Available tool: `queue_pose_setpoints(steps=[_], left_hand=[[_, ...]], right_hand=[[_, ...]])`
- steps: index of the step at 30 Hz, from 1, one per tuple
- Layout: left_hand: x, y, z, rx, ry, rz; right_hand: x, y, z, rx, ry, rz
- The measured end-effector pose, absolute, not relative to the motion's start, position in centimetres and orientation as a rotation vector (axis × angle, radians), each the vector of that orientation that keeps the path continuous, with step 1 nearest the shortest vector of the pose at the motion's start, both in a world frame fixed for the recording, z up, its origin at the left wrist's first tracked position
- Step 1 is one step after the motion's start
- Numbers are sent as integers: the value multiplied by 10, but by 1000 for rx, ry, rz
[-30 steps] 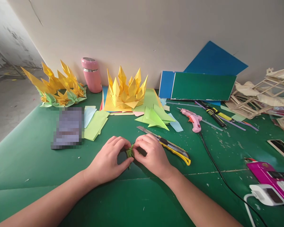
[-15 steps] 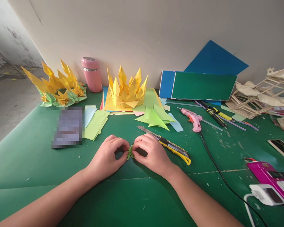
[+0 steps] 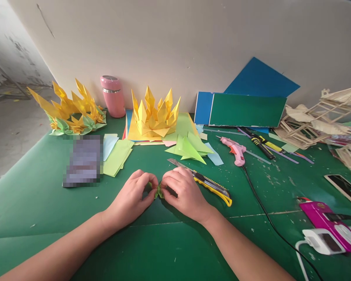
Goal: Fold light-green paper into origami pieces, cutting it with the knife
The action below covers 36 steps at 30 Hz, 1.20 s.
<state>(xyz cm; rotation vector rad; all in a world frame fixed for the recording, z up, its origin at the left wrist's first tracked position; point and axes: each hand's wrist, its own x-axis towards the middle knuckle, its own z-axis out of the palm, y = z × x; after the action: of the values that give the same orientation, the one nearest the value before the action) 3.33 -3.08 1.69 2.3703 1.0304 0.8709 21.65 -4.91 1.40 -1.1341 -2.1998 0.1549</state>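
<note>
A small folded piece of green paper (image 3: pixel 158 191) is pinched between my two hands, just above the green table. My left hand (image 3: pixel 137 195) grips its left side between thumb and fingers. From the other side, my right hand (image 3: pixel 184 190) pinches its right edge, and the fingers cover much of the paper. Just behind my right hand lies a yellow utility knife (image 3: pixel 212 186) with its blade out. Loose light-green folded sheets (image 3: pixel 190 148) rest a little farther back. Beyond them a yellow folded-paper crown (image 3: pixel 156 117) stands on stacked coloured paper.
At the left are a yellow-and-green paper crown (image 3: pixel 73 117), a pink flask (image 3: pixel 114 99) and green paper strips (image 3: pixel 118 158). A pink glue gun (image 3: pixel 236 150) trails its cord across the right side. Wooden stick models (image 3: pixel 307 125), a phone (image 3: pixel 345 189) and a magenta power strip (image 3: pixel 318 216) lie farther right.
The view has shifted slightly, so the table things sit a little lower and more to the left. Both hands keep their pinch on the green paper, with only small finger movement.
</note>
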Motion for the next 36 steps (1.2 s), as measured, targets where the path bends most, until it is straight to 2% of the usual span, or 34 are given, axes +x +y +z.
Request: queue_pose_setpoints(steps=[14, 28, 36], left_hand=[[34, -29, 20, 2400, 1026, 905], [33, -33, 21, 2418, 999, 978], [30, -30, 23, 2430, 1076, 962]], right_hand=[[213, -47, 10, -1204, -2260, 49], [206, -52, 11, -1178, -2247, 91], [204, -51, 17, -1214, -2101, 21]])
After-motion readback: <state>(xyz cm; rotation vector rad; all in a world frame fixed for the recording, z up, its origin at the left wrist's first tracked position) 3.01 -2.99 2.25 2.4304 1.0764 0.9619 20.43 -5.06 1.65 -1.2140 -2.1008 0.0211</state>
